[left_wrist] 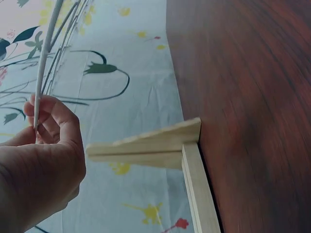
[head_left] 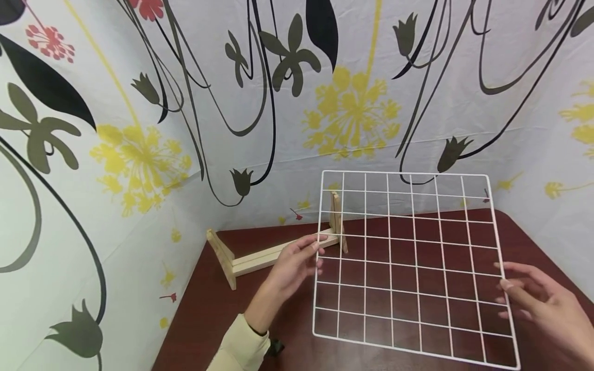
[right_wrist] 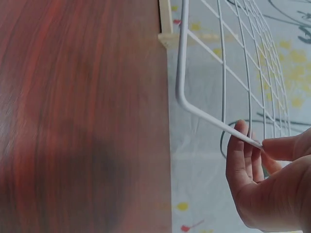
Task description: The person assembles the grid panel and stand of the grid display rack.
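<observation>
A square white wire grid panel [head_left: 415, 239] is held up above the table, facing the head camera. My left hand [head_left: 297, 260] pinches its left edge between thumb and fingers, about halfway up. On the opposite edge, my right hand [head_left: 545, 296] grips the wire a little lower down. The right wrist view shows the thumb and fingertips of the right hand [right_wrist: 267, 179] on the outer wire near a rounded corner. Behind the panel's left edge stands a pale wooden stand [head_left: 264, 259], a long bar with an upright piece at each end.
The dark red-brown wood-grain table [head_left: 195, 314] meets a floral fabric backdrop [head_left: 278, 129] at its back and sides. A small dark object [head_left: 276, 347] lies beside the left sleeve [head_left: 241, 342], near the front. The wooden stand sits at the table's back left.
</observation>
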Available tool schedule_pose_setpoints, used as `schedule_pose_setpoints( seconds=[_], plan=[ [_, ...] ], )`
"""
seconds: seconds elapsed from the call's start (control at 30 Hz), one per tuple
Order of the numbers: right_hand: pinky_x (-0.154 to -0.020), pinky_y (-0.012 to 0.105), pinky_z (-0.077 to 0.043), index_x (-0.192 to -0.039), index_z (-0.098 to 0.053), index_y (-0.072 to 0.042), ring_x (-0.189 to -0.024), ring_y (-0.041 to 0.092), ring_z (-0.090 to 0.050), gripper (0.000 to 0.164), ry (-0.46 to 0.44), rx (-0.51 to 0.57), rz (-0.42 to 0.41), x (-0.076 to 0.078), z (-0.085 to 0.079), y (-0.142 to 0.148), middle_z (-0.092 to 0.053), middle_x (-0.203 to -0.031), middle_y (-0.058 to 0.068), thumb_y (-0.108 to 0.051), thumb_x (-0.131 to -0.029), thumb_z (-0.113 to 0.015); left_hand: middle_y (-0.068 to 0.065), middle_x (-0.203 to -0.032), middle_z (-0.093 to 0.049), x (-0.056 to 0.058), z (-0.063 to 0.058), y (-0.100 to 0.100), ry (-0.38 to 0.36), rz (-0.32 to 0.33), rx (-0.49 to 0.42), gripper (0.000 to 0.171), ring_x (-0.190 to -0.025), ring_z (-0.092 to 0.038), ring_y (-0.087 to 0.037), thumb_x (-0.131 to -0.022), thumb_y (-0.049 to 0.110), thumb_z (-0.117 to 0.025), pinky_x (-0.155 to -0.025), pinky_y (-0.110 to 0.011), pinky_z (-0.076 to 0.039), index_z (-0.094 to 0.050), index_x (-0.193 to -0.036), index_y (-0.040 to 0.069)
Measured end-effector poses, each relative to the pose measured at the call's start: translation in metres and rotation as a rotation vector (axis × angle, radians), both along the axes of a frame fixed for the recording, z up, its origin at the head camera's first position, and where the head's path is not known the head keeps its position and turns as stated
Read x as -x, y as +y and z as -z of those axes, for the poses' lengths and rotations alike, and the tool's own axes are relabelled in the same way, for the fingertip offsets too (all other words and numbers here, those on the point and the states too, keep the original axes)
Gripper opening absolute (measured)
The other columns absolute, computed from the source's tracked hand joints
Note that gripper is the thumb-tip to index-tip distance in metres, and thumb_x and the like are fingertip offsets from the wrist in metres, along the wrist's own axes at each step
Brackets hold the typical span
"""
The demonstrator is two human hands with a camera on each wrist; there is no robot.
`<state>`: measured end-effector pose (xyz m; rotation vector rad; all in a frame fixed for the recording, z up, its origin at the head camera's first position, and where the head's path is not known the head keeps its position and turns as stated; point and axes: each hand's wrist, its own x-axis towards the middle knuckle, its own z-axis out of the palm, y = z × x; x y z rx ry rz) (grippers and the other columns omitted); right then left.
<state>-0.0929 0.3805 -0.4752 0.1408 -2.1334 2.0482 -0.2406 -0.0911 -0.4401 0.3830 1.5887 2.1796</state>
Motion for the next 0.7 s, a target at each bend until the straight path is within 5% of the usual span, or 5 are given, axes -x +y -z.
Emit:
schedule_pose_setpoints(
  seconds=[0.13, 0.37, 0.7],
  plan=[
    [-0.067, 0.037, -0.064, -0.144, -0.059, -0.013, -0.087, 0.009, -0.077, 0.048, 0.061, 0.05, -0.024, 0.007, -0.005, -0.013, -0.08, -0.104, -0.006, 0.013, -0.105, -0.05, 0.001, -0.095, -0.064, -0.002, -0.002, -0.012, 0.006, -0.037, -0.041, 0.041, -0.072, -0.057, -0.012, -0.112, 0.013, -0.052, -0.07, -0.029, -0.052, -0.051, -0.148, -0.007],
    [-0.066, 0.039, -0.064, -0.144, -0.056, -0.004, -0.087, 0.012, -0.078, 0.044, 0.107, 0.08, -0.033, 0.02, -0.011, -0.037, -0.078, -0.111, -0.005, 0.014, -0.103, -0.052, 0.003, -0.094, -0.061, -0.008, -0.004, -0.03, -0.02, -0.128, -0.103, 0.026, -0.07, -0.052, -0.012, -0.111, 0.016, -0.055, -0.071, -0.029, -0.045, -0.063, -0.132, 0.006],
    [-0.068, 0.038, -0.065, -0.142, -0.055, 0.003, -0.089, 0.012, -0.079, 0.042, 0.169, 0.108, -0.062, 0.042, -0.016, -0.06, -0.077, -0.105, -0.001, 0.017, -0.102, -0.052, 0.009, -0.086, -0.056, -0.01, -0.003, -0.048, -0.04, -0.093, -0.195, 0.023, -0.068, -0.046, -0.009, -0.114, 0.025, -0.045, -0.07, -0.026, -0.038, -0.068, -0.114, 0.023]
  ],
)
